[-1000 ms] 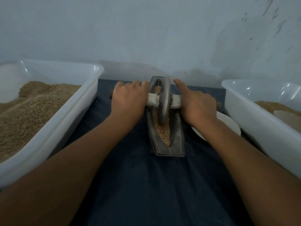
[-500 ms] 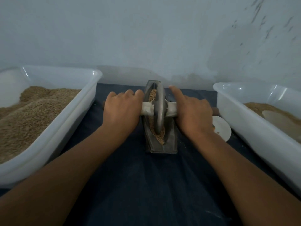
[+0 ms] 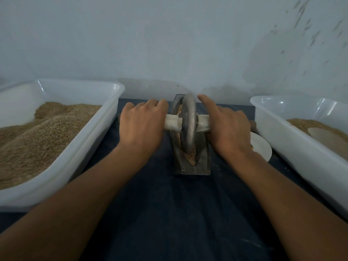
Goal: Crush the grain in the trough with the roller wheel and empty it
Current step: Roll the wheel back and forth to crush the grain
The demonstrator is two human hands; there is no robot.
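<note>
Head view: left hand point(image 3: 141, 127), right hand point(image 3: 228, 129) both clenched round axle point(image 3: 203, 123). Uneven push tilts wheel point(image 3: 188, 125), flicks grain point(image 3: 190, 156) out of trough point(image 3: 202, 161).

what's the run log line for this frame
phase: crushing | left hand: grips axle | right hand: grips axle | roller wheel: upright in trough | grain: in trough, not emptied

The trough point(image 3: 194, 162) sits mid-cloth point(image 3: 169, 213) between two tubs point(image 3: 79, 147) point(image 3: 293, 140) at its side edges; the wheel point(image 3: 188, 125) stands in it, a plate point(image 3: 260, 147) right.
</note>
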